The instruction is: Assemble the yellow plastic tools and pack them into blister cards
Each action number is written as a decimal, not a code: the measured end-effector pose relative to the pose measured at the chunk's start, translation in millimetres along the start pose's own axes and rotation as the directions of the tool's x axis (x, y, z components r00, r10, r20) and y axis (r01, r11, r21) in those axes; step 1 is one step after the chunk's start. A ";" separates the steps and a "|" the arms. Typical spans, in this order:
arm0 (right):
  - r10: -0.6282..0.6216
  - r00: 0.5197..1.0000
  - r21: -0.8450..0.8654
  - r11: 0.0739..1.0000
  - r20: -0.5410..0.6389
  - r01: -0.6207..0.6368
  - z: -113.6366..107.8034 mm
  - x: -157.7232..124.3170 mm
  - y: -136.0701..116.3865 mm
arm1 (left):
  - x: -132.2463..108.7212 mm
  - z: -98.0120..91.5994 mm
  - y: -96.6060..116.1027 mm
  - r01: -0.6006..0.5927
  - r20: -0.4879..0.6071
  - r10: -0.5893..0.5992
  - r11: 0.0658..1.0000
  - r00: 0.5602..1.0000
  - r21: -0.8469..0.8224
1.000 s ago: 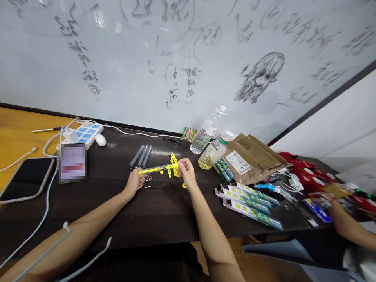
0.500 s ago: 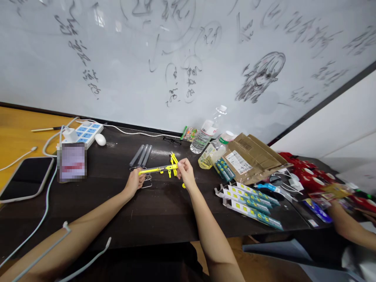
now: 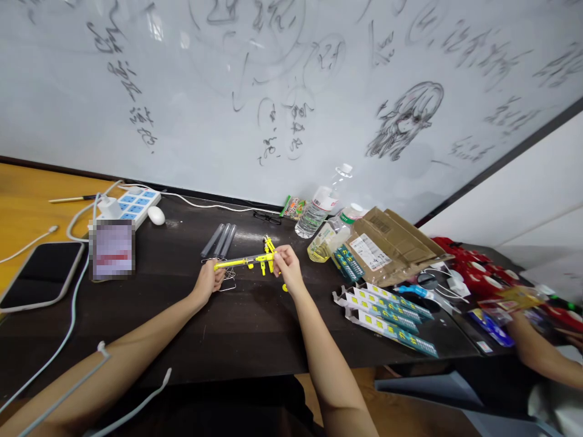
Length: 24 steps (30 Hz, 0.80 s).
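A thin tube-shaped piece (image 3: 241, 262), yellow at both ends with a clear or greyish middle, spans the space between my two hands above the table. The fingers of my left hand (image 3: 210, 281) are closed on its left end. At its right end, my right hand (image 3: 288, 266) pinches it between thumb and fingers. Just behind the right hand lie small yellow plastic parts (image 3: 268, 245), and a yellow bit (image 3: 285, 287) sits below it. Several clear tubes (image 3: 220, 240) lie beyond the left hand. Bent metal wires (image 3: 231, 283) rest beside that hand.
Open printed cartons (image 3: 392, 331) lie to the right, near a cardboard package (image 3: 387, 243) and two bottles, one a water bottle (image 3: 314, 212). On the left are a phone (image 3: 39, 276), a power strip (image 3: 136, 206) and white cables. Another person's arm (image 3: 537, 352) reaches in at far right.
Both hands keep hold of the tube piece in nearly the same place. Its right end and the right hand have shifted only very slightly.
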State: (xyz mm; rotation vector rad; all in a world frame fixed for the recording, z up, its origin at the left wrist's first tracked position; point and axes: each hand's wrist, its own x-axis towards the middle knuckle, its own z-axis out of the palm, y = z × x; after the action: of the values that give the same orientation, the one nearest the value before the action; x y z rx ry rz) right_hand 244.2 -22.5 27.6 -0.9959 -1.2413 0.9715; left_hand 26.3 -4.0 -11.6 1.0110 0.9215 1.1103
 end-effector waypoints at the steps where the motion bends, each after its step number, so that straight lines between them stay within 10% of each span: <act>1: 0.002 1.000 0.012 1.000 0.012 -0.002 0.7 -0.3 -0.1 | -0.2 0.2 0.8 0.001 -0.001 -0.001 1.000 1.000 -0.001; 24: 0.054 0.998 0.100 0.994 -0.038 -0.050 1.1 1.6 2.8 | -1.4 0.3 -1.3 -0.027 -0.002 0.027 0.998 1.000 0.049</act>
State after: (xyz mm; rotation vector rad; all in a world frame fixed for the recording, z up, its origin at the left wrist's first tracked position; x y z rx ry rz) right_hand 243.1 -20.1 25.4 -0.9692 -1.1275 1.0384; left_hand 26.6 -5.5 -12.7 1.0651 0.9440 1.1161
